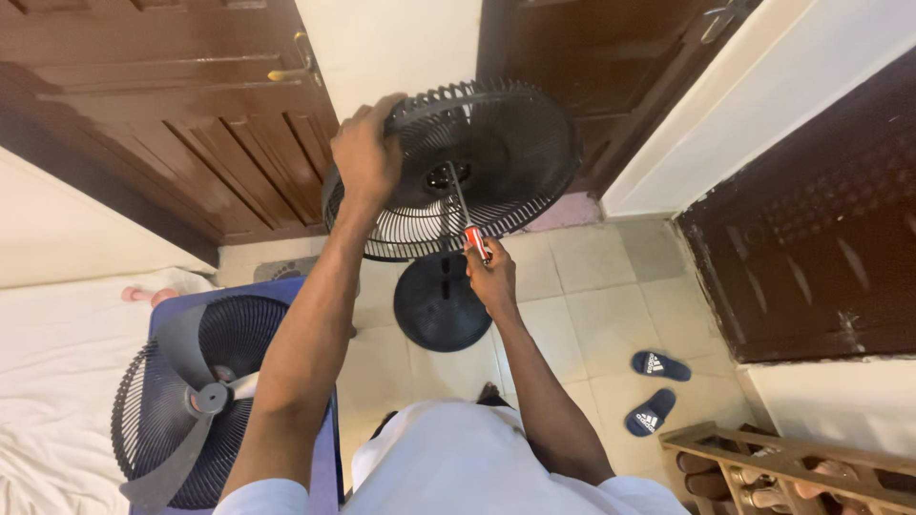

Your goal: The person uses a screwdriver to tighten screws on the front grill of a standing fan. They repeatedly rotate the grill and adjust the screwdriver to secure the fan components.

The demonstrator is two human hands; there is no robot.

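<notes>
Black plastic rear fan guard (496, 153), round with radial ribs, stands tilted on its post above the black round fan base (441, 303) on the tiled floor (592, 296). Motor hub sits at the guard's centre.

Left hand (365, 157): grip closed over the guard's upper left rim, fingers curled over the edge, steadying it.

Right hand (492, 278): grip closed around the red-handled screwdriver (465, 212). Handle lies in the fingers just below the guard's lower rim; the metal shaft runs up and left from the grip, its tip at the central hub. Cannot tell whether the tip is seated in a screw.

Below the right hand, directly under the guard: the fan base, flat on the tiles.

Below and left of the left hand: a grey three-blade fan propeller (196, 401) lying on a second black wire grille (234, 329), both resting on a blue plastic surface (320, 458). Further left, a white bed sheet (57, 372).

Right of and below the right hand: a pair of dark blue slippers (656, 386) on the tiles, well apart from the base. Lower right corner: wooden shoe rack (763, 458). Behind the guard: brown wooden doors (191, 114).
</notes>
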